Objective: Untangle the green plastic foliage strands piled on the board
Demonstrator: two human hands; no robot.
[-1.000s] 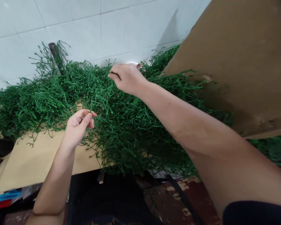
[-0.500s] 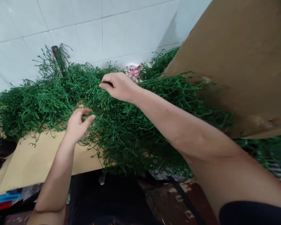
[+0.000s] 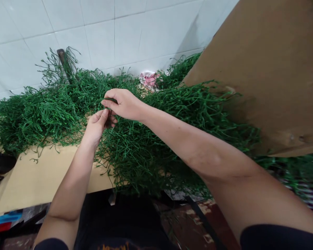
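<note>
Thin, curly green stems with small bud-like tips lie in a heap (image 3: 151,152) under and around both hands. My right hand (image 3: 122,104) is closed, a dark green stem (image 3: 111,99) pinched between thumb and fingers. Just below and to its left, my left hand (image 3: 97,126) has its thumb and fingers brought together beneath the right fingertips. Whatever lies between the left fingers is too small and shaded to make out. The two hands are touching or almost touching. A second bushy pile of green stems (image 3: 49,111) spreads out to the left.
Tan cardboard (image 3: 49,170) covers the surface in front of me. A large brown cardboard sheet (image 3: 263,69) leans at the right. White tiles (image 3: 99,38) form the wall behind. A dark upright bar (image 3: 62,60), a pink-and-white bundle (image 3: 149,80) and a black object (image 3: 1,162) stand around the heap.
My left hand has moved up and right and closed its fingers. My right hand has come slightly left and down with the stem, so the hands now meet.
</note>
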